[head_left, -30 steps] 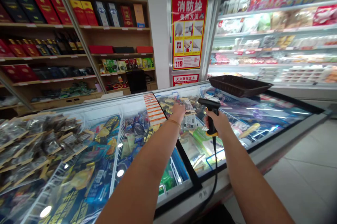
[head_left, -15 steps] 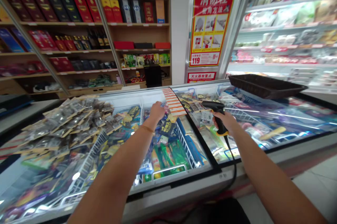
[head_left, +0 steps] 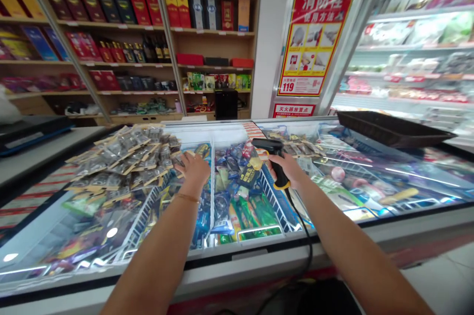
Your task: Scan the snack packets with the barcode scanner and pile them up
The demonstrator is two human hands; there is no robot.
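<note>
My left hand (head_left: 195,173) is over the right edge of a heap of clear packets with tan card edges (head_left: 126,154). Its thumb and fingers are apart, and whether they touch a packet I cannot tell. My right hand (head_left: 291,171) is wrapped round the grip of a black and yellow corded barcode scanner (head_left: 273,149), whose head points left. Beneath the scanner, a white wire basket (head_left: 272,196) inside the chest freezer holds a dark packet with yellow print (head_left: 247,177) and green packages (head_left: 255,211).
A dark brown tray (head_left: 392,130) rests on the freezer's right end. The scanner's cable (head_left: 301,223) hangs over the white front edge (head_left: 259,260). Shelves with boxes (head_left: 144,6) stand behind, beside a red and yellow poster (head_left: 314,41). At right is a lit display cooler (head_left: 414,53).
My left hand has moved left, from the far end of the basket to the heap of packets, and its fingers have spread. The scanner in my right hand has moved left. The view has turned slightly left.
</note>
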